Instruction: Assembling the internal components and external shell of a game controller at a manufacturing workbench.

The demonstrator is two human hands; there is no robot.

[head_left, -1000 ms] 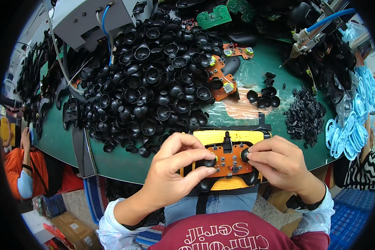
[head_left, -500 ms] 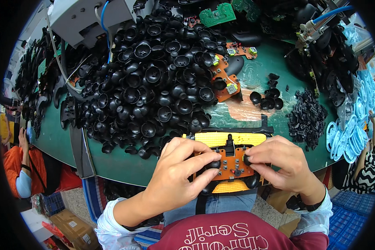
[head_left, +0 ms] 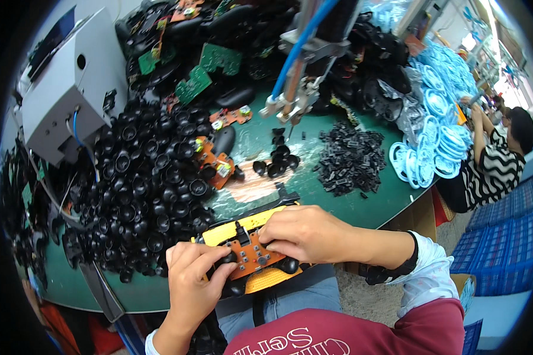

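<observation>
An orange circuit board sits in a black game controller shell, which rests on a yellow-padded holder at the table's near edge. My left hand pinches a black thumbstick cap at the board's left end, thumb and forefinger on either side of it. Over the board's right end, my right hand is closed, its fingertips at the other thumbstick cap, which they mostly hide. Small buttons and a round black part show between the hands.
A large heap of black thumbstick caps lies to the left. Several loose caps and a pile of small black parts lie beyond my hands. A metal machine arm hangs over the table's far side. Light-blue rings fill the right, near another person.
The view has swung to the right, so the table and controller appear farther left and tilted. Both hands stay at the thumbsticks; the right fingers now cover their cap more.
</observation>
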